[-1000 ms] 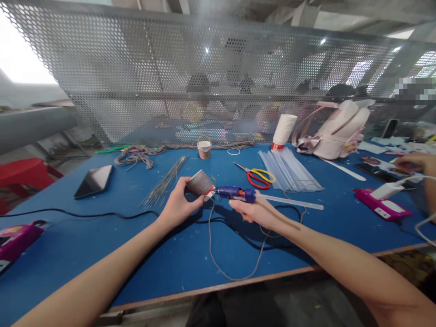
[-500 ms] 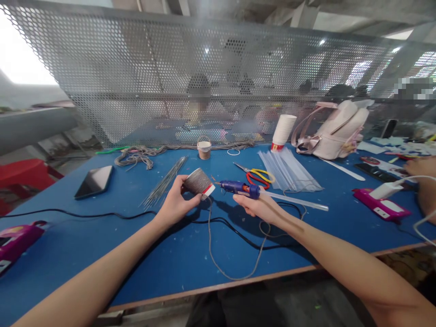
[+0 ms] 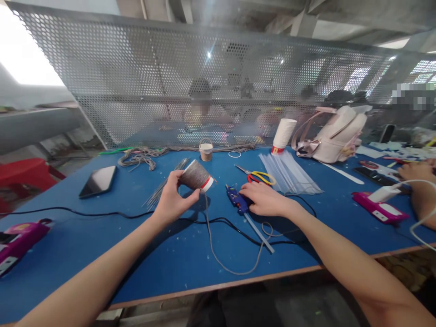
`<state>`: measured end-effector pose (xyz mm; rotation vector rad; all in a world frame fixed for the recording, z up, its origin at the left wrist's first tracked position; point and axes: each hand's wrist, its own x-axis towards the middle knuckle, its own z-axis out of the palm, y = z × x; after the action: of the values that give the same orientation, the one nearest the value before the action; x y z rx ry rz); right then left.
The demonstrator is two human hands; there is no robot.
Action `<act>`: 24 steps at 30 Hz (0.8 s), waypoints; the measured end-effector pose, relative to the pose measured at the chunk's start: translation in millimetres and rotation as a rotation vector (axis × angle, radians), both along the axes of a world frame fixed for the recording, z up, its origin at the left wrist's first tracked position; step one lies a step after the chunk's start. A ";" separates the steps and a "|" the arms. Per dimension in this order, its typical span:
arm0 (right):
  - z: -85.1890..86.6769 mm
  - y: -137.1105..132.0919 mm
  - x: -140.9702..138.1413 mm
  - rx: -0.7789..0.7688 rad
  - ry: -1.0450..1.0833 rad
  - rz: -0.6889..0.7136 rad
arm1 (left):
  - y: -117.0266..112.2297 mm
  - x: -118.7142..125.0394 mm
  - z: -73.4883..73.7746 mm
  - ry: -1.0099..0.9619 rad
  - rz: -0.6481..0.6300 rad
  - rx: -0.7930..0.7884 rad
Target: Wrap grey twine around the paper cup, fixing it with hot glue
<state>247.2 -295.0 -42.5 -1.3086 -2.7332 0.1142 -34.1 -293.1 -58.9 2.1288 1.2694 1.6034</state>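
Observation:
My left hand (image 3: 175, 195) is closed around a paper cup (image 3: 195, 175) held tilted above the table. Grey-brown cord wraps most of the cup, leaving a white and red band bare at one end. A loose tail of the cord (image 3: 213, 250) runs from the cup down onto the table and loops to the right. My right hand (image 3: 264, 198) is low over the table, fingers curled at the grip side of a blue hot glue gun (image 3: 235, 199); the grip is hidden beneath them. A clear glue stick (image 3: 259, 234) sticks out of the gun's back end.
Behind my right hand are scissors (image 3: 262, 177), clear plastic strips (image 3: 289, 172) and stacked paper cups (image 3: 284, 134). Thin wires (image 3: 160, 193), a small bucket-like cup (image 3: 205, 152) and a phone (image 3: 98, 181) lie leftward. A black cable (image 3: 112, 214) crosses the blue table. Another person's hand (image 3: 417, 175) is at right.
My right hand has lowered the glue gun to the table and turned it, so its glue stick now points toward me. The gun's nozzle has moved away from the cup in my left hand.

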 end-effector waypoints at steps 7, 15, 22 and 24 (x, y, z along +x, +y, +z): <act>13.7 -20.5 -62.9 -0.700 1.118 -0.176 | -6.4 4.2 0.3 0.192 0.087 0.326; 13.7 -31.7 -94.4 -1.029 1.280 -0.249 | -16.6 9.1 9.1 0.317 0.123 0.466; 5.0 -29.7 -77.9 -0.009 0.874 -0.105 | -22.6 13.7 8.4 0.234 0.151 0.191; 3.4 -31.2 -76.0 0.147 0.824 -0.066 | -24.8 15.9 8.7 0.224 0.132 0.177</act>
<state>171.2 -326.2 -39.1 -1.0008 -1.9579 0.3492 -18.1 -318.0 -50.2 2.4378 1.4071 1.6199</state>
